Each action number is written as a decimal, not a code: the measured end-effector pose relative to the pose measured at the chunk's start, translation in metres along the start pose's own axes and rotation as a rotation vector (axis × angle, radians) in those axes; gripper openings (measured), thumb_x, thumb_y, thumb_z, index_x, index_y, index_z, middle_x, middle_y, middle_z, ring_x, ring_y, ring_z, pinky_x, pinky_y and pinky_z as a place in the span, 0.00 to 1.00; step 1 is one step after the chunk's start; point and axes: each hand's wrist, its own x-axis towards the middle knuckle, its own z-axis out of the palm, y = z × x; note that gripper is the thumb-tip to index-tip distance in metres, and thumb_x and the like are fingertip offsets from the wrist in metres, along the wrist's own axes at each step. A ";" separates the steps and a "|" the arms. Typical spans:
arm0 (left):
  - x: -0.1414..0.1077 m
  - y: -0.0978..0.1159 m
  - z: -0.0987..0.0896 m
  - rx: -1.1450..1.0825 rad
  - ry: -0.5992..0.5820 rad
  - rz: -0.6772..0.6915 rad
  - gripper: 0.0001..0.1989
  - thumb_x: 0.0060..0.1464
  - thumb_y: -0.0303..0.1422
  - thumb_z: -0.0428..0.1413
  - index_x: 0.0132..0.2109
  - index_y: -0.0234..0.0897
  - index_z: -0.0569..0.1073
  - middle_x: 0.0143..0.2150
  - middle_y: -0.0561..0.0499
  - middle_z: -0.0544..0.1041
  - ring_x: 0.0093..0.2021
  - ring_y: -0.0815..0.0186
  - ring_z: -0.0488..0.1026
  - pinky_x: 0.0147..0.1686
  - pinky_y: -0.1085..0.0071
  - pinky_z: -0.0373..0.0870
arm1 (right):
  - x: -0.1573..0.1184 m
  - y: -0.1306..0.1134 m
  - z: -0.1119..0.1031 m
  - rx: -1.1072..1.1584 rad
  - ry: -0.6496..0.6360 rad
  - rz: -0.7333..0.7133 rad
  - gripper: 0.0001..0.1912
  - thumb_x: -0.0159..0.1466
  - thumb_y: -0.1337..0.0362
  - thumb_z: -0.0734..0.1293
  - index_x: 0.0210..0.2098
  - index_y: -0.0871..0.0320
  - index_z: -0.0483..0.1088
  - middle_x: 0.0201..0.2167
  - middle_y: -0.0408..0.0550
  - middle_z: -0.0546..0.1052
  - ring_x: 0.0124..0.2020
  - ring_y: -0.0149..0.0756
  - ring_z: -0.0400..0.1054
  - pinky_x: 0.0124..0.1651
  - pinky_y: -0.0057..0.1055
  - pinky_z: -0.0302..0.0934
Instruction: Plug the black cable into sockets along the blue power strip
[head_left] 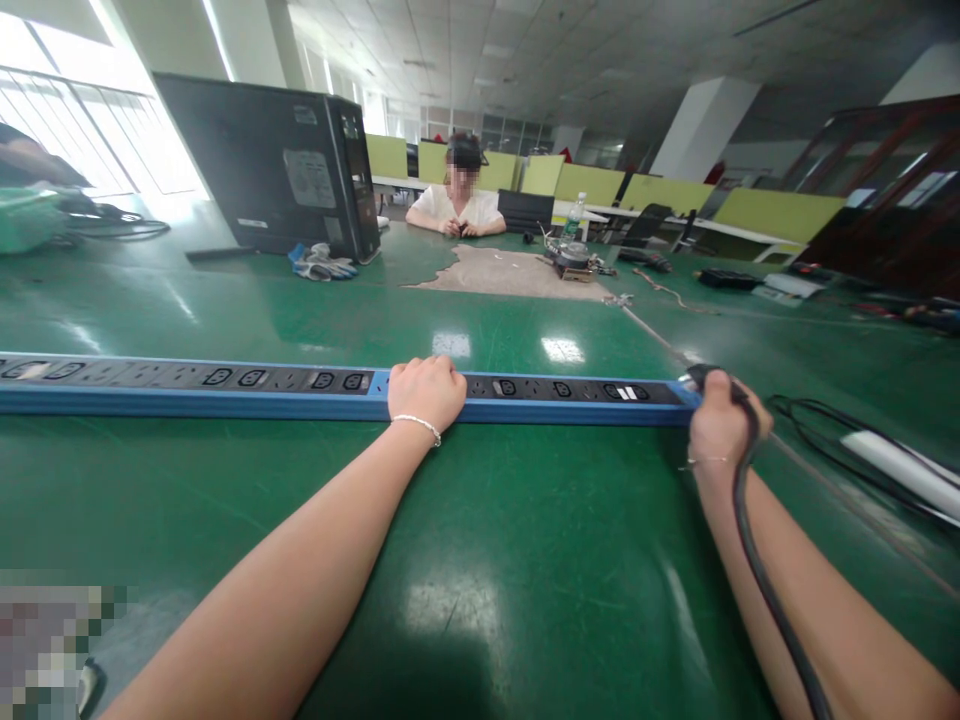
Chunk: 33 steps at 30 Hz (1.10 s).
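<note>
A long blue power strip [570, 411] with rows of black sockets lies across the green tabletop. My left hand [429, 390] is closed around it near the middle, fingers curled over its top. At the strip's right end, my right hand [720, 420] grips the plug end of a thick black power cord [769, 585]. The cord runs down over my right forearm to the bottom edge. My fingers cover the plug's front, so whether it sits in the strip's end cannot be made out.
Behind the strip stand a black cabinet-like box [247, 165], work gloves [322, 262], and a bottle [574, 218] beside a small device [571, 258]. Another person [459, 205] sits across the table. Black cables [814, 410] and a white bar [904, 468] lie at right.
</note>
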 end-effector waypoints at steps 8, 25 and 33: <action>0.000 0.001 -0.003 0.034 -0.032 -0.014 0.17 0.56 0.36 0.41 0.37 0.40 0.75 0.40 0.46 0.79 0.44 0.57 0.72 0.43 0.60 0.61 | -0.025 -0.049 -0.003 0.153 -0.285 -0.176 0.22 0.59 0.54 0.61 0.45 0.62 0.74 0.43 0.54 0.77 0.46 0.41 0.70 0.53 0.38 0.61; 0.000 0.000 0.001 -0.015 -0.003 0.002 0.18 0.56 0.35 0.41 0.36 0.39 0.75 0.39 0.44 0.78 0.43 0.56 0.71 0.43 0.59 0.60 | -0.051 -0.082 0.010 -0.071 -0.424 -0.336 0.23 0.61 0.50 0.58 0.47 0.55 0.74 0.37 0.51 0.79 0.40 0.42 0.72 0.51 0.41 0.61; 0.000 0.000 0.000 -0.025 -0.012 -0.007 0.18 0.56 0.35 0.41 0.37 0.39 0.76 0.39 0.44 0.78 0.43 0.55 0.71 0.44 0.59 0.60 | -0.057 -0.080 0.010 -0.150 -0.400 -0.334 0.23 0.61 0.51 0.57 0.47 0.55 0.73 0.35 0.52 0.79 0.38 0.42 0.72 0.48 0.40 0.61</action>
